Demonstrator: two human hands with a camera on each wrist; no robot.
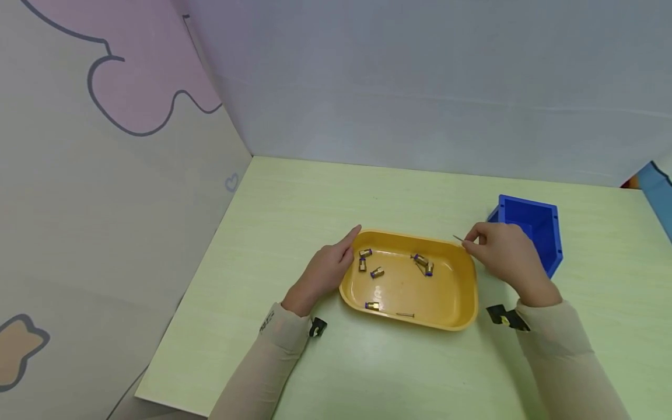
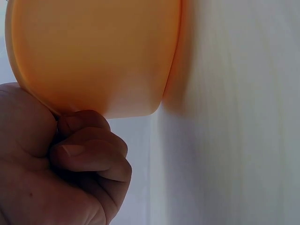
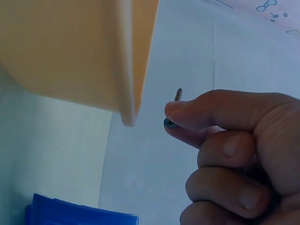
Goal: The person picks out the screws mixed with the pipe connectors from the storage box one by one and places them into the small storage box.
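Observation:
A yellow tray (image 1: 446, 324) lies on the pale green table and holds several brass fittings with blue ends (image 1: 422, 262) and one loose screw (image 1: 405, 315). My left hand (image 1: 328, 268) holds the tray's left rim. In the left wrist view its fingers (image 2: 70, 164) are curled against the tray's outer wall (image 2: 93, 51). My right hand (image 1: 467, 240) hovers at the tray's far right corner. It pinches a small screw (image 1: 458, 238) between thumb and forefinger. The right wrist view shows the screw (image 3: 178, 95) beside the tray's rim (image 3: 129, 70).
A blue bin (image 1: 541, 227) stands just behind my right hand, and its edge (image 3: 79, 213) shows low in the right wrist view. Panel walls close the table at the back and on the left. The table's front edge runs near my forearms.

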